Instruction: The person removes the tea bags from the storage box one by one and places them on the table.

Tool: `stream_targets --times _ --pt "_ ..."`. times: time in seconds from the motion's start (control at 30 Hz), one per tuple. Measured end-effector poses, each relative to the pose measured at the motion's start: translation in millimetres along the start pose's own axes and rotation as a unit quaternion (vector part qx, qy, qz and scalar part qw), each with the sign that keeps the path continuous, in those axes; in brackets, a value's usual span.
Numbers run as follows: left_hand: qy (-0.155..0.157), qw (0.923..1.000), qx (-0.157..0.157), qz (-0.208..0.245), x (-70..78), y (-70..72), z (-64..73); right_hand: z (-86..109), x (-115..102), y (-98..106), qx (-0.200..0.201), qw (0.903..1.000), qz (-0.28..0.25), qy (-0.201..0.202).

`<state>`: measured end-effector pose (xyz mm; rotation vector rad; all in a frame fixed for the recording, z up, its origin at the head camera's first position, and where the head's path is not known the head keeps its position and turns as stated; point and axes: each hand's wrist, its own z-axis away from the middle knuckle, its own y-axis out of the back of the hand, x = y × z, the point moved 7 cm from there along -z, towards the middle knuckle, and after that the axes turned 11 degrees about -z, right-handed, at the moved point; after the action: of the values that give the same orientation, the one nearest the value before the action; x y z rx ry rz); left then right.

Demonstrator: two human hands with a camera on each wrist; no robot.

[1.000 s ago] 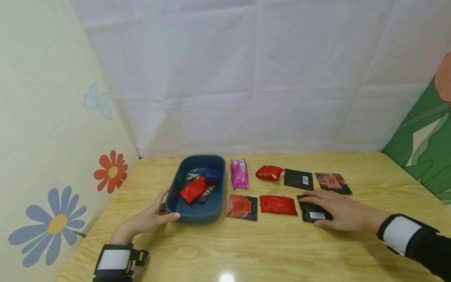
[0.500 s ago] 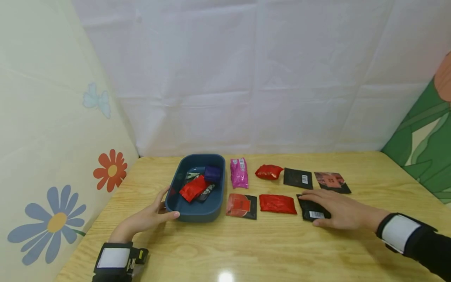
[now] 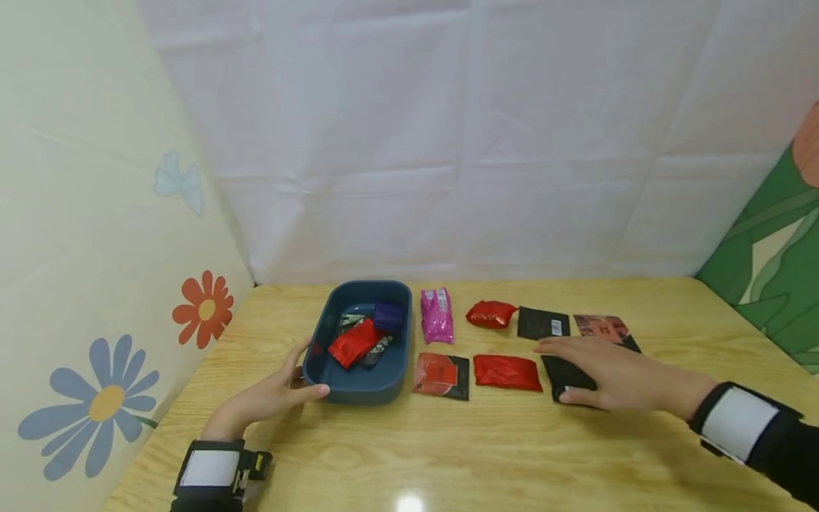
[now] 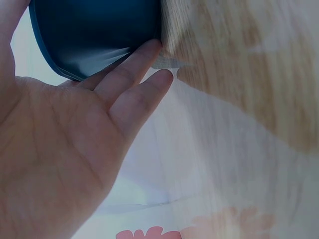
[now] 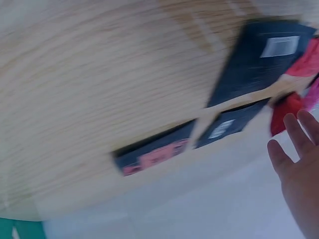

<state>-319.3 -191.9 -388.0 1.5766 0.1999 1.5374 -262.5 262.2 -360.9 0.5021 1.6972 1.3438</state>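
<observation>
My left hand rests against the left side and near corner of a dark blue box, its fingers fairly straight in the left wrist view. Inside the box lie a red packet, a purple packet and dark patterned packets partly covered. My right hand hovers over a flat black packet in the front row, hiding its right part. From the right wrist view, that black packet lies on the table apart from my extended fingers, its white label uncovered.
A red-and-black packet and a red foil packet share the front row. Behind them lie a pink packet, a puffy red pouch, another black packet and a red-patterned packet. White cloth hangs behind the table.
My right hand has risen a little from the black packet and shifted over it, now covering its white label in the head view. My left hand and the box stay as they were.
</observation>
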Motion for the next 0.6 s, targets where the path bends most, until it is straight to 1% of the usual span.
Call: stream_targets --times 0.1,0.23,0.33,0.43,0.6 --pt "-0.002 1.0 0.001 0.0 0.2 0.4 0.1 -5.7 -12.2 -2.7 -0.015 0.9999 -0.005 -0.002" --pt "-0.002 1.0 0.0 -0.001 0.4 -0.6 -0.4 -10.5 -29.2 -7.7 -0.026 0.9996 -0.004 0.008" --pt "-0.001 1.0 0.0 -0.002 0.0 -0.5 -0.2 -14.2 -42.2 -10.0 -0.025 0.9994 0.001 0.025" --pt "0.003 1.0 0.001 -0.004 -0.1 0.2 0.5 -20.4 -51.3 -11.7 -0.022 0.9992 0.009 0.033" --pt "0.003 1.0 0.001 -0.002 0.5 -0.2 1.0 -36.4 -61.0 -14.2 -0.011 0.9983 0.024 0.052"
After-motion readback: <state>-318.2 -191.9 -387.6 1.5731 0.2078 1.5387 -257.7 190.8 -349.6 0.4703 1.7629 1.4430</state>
